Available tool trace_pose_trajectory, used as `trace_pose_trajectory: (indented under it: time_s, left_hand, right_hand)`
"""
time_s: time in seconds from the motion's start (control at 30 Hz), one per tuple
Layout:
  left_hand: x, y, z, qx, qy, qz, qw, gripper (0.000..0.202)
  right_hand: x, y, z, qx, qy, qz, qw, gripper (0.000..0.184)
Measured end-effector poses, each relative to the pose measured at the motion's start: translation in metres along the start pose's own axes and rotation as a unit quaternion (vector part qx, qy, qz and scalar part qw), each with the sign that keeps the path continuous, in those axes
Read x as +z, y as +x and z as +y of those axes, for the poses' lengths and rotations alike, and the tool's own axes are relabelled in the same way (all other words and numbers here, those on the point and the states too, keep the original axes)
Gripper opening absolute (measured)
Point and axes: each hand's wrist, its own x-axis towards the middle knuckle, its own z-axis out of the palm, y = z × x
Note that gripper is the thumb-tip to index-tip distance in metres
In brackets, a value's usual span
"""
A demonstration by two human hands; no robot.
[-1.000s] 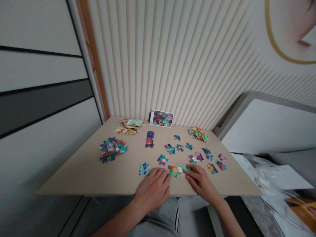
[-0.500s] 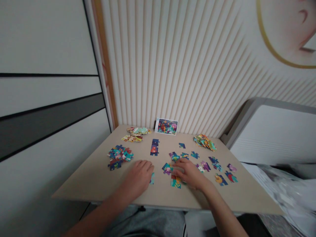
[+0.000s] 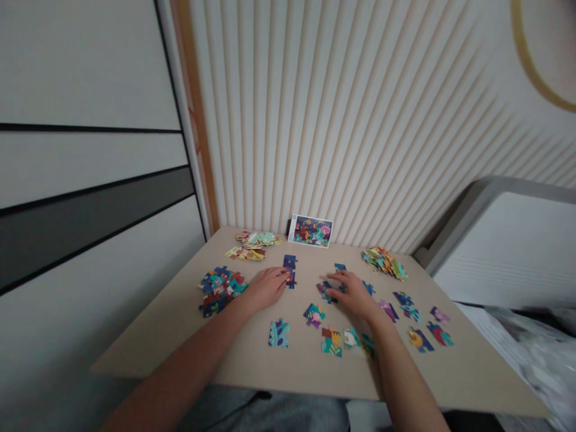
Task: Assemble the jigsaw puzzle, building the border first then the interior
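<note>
My left hand (image 3: 267, 288) lies low over the table, its fingers reaching the lower part of an upright strip of joined dark-blue jigsaw pieces (image 3: 290, 261) and partly covering it. The fingers look loosely extended, with nothing visibly lifted in them. To the right, my right hand (image 3: 353, 294) has thumb and fingers apart. Its fingertips are at a purple-and-teal jigsaw piece (image 3: 323, 290), and the hand hides part of the pieces beneath. Nearer me lie a teal leaf-patterned piece (image 3: 279, 333), a pink-flower piece (image 3: 314, 315) and a brown-and-yellow pair (image 3: 332, 342).
A picture card (image 3: 310, 231) leans at the back by the ribbed wall. Piles of pieces lie at the left (image 3: 220, 288), back left (image 3: 257, 240) and back right (image 3: 384, 263). Loose pieces (image 3: 419, 339) spread on the right. A plastic bag (image 3: 531, 348) sits beyond the table (image 3: 189, 354).
My left hand has moved forward and right onto the dark-blue strip, uncovering the teal leaf-patterned piece. My right hand has shifted forward from the near pieces. The view has turned slightly.
</note>
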Motion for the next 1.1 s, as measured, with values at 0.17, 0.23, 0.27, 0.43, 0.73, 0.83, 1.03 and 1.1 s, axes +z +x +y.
trace_pose_trajectory:
  time_s: [0.17, 0.23, 0.27, 0.43, 0.73, 0.83, 1.03, 1.1]
  left_hand:
    - [0.005, -0.004, -0.008, -0.004, -0.031, -0.003, 0.999, 0.038]
    - [0.005, -0.004, -0.01, -0.004, -0.044, -0.001, 0.999, 0.038]
    - [0.005, -0.004, -0.01, -0.002, -0.05, -0.001, 0.999, 0.038]
    - [0.007, -0.005, -0.012, 0.004, -0.063, 0.006, 0.998, 0.038]
    - [0.011, -0.007, -0.013, -0.013, -0.047, 0.006, 0.999, 0.04]
    - [0.012, -0.007, -0.014, -0.012, -0.049, 0.006, 0.999, 0.039]
    - [0.011, -0.007, -0.013, -0.013, -0.054, 0.006, 0.998, 0.04]
    - [0.011, -0.007, -0.013, -0.011, -0.059, 0.005, 0.998, 0.039]
  right_hand:
    - [-0.005, -0.007, 0.011, 0.033, -0.018, -0.059, 0.998, 0.047]
    - [-0.002, -0.007, 0.01, 0.04, -0.02, -0.075, 0.996, 0.051]
    - [0.0, -0.006, 0.009, 0.042, -0.019, -0.076, 0.996, 0.051]
    - [0.005, -0.006, 0.006, 0.038, -0.019, -0.046, 0.998, 0.04]
    - [0.001, -0.007, -0.012, 0.025, 0.059, -0.044, 0.997, 0.022]
    - [0.002, -0.01, -0.019, 0.016, 0.147, -0.126, 0.981, 0.021]
    - [0.006, -0.012, -0.023, -0.006, 0.179, -0.168, 0.969, 0.01]
    - [0.008, -0.012, -0.025, -0.007, 0.156, -0.148, 0.977, 0.01]
